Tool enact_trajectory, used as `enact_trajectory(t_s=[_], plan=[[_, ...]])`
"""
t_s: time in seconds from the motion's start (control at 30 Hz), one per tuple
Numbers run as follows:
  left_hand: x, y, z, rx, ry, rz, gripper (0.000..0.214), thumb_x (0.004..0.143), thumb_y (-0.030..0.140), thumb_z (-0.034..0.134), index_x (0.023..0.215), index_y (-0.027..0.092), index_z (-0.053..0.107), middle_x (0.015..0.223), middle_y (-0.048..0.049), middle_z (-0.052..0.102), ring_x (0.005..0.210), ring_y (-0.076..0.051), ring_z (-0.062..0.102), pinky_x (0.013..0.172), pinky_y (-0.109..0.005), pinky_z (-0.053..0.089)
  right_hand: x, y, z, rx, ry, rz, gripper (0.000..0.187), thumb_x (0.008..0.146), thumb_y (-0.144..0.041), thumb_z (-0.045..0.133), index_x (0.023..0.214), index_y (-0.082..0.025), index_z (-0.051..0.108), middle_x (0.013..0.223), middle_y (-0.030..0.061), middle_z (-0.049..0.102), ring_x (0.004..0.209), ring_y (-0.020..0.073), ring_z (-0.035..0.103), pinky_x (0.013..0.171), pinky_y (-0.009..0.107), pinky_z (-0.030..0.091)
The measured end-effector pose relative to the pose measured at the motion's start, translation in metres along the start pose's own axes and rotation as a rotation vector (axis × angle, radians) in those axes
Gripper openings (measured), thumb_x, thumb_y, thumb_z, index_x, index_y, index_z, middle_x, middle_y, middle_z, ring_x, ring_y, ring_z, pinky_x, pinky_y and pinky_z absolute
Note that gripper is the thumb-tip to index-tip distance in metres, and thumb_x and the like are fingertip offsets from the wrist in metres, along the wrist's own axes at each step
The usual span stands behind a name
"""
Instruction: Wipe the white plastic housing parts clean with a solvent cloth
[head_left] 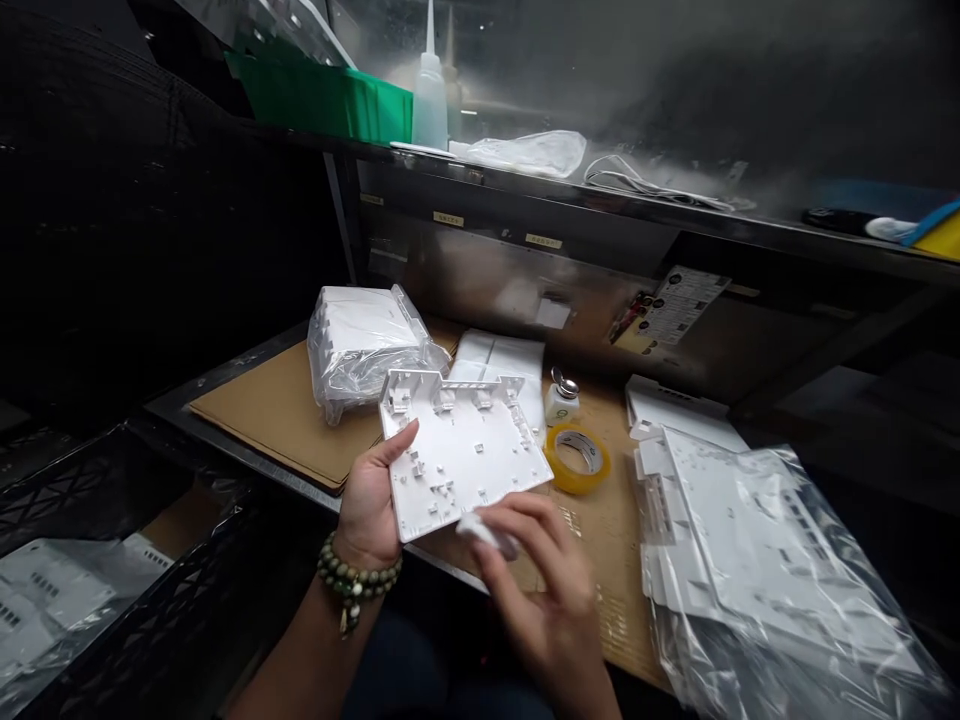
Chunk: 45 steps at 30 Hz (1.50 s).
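My left hand (370,497) grips the left edge of a white moulded plastic panel (461,450), thumb on its ribbed inner face, holding it tilted above the cardboard-covered bench (277,410). A beaded bracelet (352,583) circles that wrist. My right hand (541,580) pinches a small white wad, apparently a cloth or wipe (487,532), against the panel's lower edge.
A bagged stack of white panels (360,345) lies at the back left, more panels on clear plastic (757,560) at the right. Yellow tape roll (577,457) and a small pump bottle (561,397) sit behind the panel. Black crates (97,560) stand at the left; a shelf holds a squeeze bottle (430,95).
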<state>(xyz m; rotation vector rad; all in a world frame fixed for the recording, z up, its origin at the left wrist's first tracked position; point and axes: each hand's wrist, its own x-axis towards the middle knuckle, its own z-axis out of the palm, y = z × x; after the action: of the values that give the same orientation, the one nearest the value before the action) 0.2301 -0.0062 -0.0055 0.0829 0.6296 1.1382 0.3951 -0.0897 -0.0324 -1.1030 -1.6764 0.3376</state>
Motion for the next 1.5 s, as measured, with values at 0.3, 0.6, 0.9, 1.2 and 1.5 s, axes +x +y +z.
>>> enact_trajectory(t_s=[0.3,0.6,0.9,1.2,1.5], plan=[[-0.008,-0.009,0.011,0.029,-0.037,0.086,0.060,0.100,0.029,0.049,0.157,0.016,0.037,0.132,-0.0192,0.071,0.113,-0.038,0.072,0.110,-0.061,0.048,0.002,-0.016,0.024,-0.058,-0.075,-0.140,0.018,0.091,-0.012,0.066,0.106,-0.020,0.069,0.095,0.0061,0.068,0.084,0.0190,0.064,0.071,0.032,0.055],[-0.010,-0.006,0.012,-0.027,0.033,0.082,0.056,0.100,0.027,0.047,0.155,0.015,0.041,0.130,-0.0196,0.071,0.114,-0.038,0.071,0.109,-0.061,0.049,0.001,-0.014,0.027,-0.079,-0.030,-0.177,0.020,0.090,-0.011,0.068,0.109,-0.019,0.068,0.096,0.0067,0.069,0.086,0.0194,0.064,0.073,0.034,0.055],[-0.004,0.004,-0.006,0.041,-0.122,0.035,0.054,0.100,0.036,0.043,0.147,0.011,0.051,0.131,-0.0214,0.070,0.128,-0.040,0.062,0.115,-0.065,0.040,-0.002,-0.008,0.030,-0.087,-0.038,-0.169,0.022,0.091,-0.014,0.067,0.112,-0.020,0.069,0.099,0.0074,0.070,0.087,0.0204,0.065,0.074,0.035,0.058],[0.002,0.054,-0.068,0.502,-0.216,0.385,0.050,0.102,0.051,0.035,0.104,0.028,0.080,0.114,-0.0031,0.079,0.141,-0.029,0.049,0.108,-0.056,0.043,0.002,0.054,-0.054,-0.303,0.307,0.088,0.019,0.096,-0.019,0.067,0.113,-0.026,0.072,0.112,0.0051,0.065,0.107,0.0190,0.064,0.093,0.035,0.054],[0.011,0.057,-0.095,0.587,-0.194,0.407,0.051,0.102,0.053,0.030,0.112,0.038,0.078,0.098,0.0034,0.081,0.139,-0.022,0.051,0.106,-0.047,0.047,0.006,0.047,-0.038,-0.306,0.157,0.009,0.020,0.097,-0.013,0.063,0.113,-0.023,0.072,0.108,0.0065,0.066,0.103,0.0191,0.064,0.090,0.036,0.055]])
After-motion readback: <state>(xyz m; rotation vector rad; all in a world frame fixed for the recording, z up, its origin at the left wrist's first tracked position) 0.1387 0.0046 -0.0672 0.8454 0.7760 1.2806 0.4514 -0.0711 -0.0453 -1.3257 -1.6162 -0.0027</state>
